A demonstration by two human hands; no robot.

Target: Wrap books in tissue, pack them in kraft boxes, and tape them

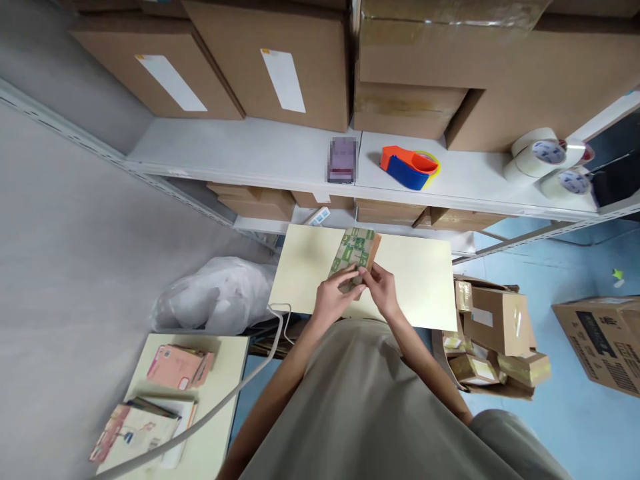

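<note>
A grey shirt [365, 400] is nearest, and beyond it both hands hold the packet [354, 250], green-patterned with a brown side. The left hand [334, 295] has its grip narrowed on the packet's near end, thumb and fingers on it; the right hand [384, 288] has its grip pinched at the right edge there. The packet is over the middle of the pale worktop [415, 280]; whether it touches the surface I cannot tell.

To the left, a second worktop [220, 413] bears pink books [175, 367] and other books [135, 427], and a cable [227, 399] crosses it. A white bag [215, 293] lies beyond. To the right, a carton [515, 391] holds small boxes [500, 320]. Farther off, a shelf [225, 143] carries an orange-and-blue tape dispenser [407, 170], tape rolls [537, 157] and large boxes [280, 67].
</note>
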